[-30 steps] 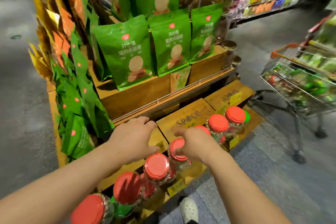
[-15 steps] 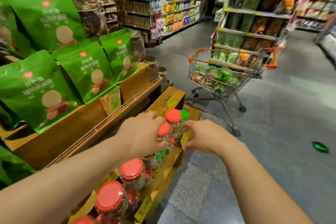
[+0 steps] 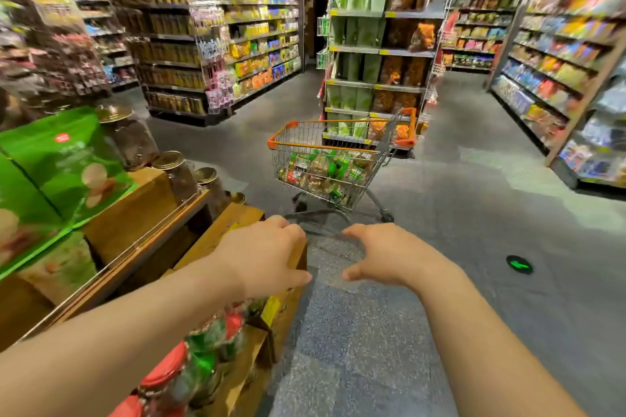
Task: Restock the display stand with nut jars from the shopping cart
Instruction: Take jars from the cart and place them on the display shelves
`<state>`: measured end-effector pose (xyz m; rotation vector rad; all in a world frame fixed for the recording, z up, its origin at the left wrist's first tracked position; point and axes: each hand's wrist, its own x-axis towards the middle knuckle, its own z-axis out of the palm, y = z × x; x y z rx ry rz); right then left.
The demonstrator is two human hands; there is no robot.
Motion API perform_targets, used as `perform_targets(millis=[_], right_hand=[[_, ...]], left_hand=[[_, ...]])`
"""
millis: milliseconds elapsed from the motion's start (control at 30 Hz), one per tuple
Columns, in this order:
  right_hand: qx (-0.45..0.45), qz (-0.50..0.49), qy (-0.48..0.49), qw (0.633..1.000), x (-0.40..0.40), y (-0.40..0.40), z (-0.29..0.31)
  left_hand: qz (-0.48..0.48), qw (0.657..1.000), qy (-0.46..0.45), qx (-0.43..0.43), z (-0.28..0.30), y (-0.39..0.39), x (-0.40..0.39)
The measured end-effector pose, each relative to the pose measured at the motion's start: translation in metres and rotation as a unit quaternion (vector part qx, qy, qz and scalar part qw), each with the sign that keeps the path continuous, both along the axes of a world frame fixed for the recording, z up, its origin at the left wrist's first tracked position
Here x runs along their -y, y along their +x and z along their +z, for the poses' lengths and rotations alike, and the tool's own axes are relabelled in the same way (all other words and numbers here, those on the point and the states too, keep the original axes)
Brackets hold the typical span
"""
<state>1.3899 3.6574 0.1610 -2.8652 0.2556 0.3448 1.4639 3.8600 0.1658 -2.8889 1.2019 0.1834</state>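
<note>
Red-lidded nut jars line the wooden display stand at lower left, further jars fill the shopping cart at frame centre, and the left hand and right hand hover between them, fingers loosely curled, holding nothing.

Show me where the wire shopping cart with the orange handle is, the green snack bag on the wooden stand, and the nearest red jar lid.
Wire shopping cart with orange handle (image 3: 333, 159), head view, basket's near side.
Green snack bag (image 3: 64, 159), head view, front face.
Red jar lid (image 3: 166, 366), head view, top, blurred.
</note>
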Motion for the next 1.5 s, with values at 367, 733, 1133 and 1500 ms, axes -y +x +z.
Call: perform_targets(millis=[367,733,1133,1500], right_hand=[[-0.042,-0.036,-0.020,0.998,0.143,0.019,-0.028],[-0.043,-0.042,0.018,0.998,0.193,0.108,-0.053],[-0.022,-0.074,0.004,0.997,0.263,0.287,-0.031],[-0.034,-0.107,0.054,0.992,0.317,0.404,-0.042]], left_hand=[[-0.047,0.998,0.015,-0.032,-0.035,0.042,0.151],[-0.044,0.997,0.030,-0.057,-0.057,0.140,0.201],[-0.075,0.997,0.000,-0.028,-0.036,0.332,0.268],[-0.101,0.992,0.055,-0.045,-0.043,0.464,0.323]])
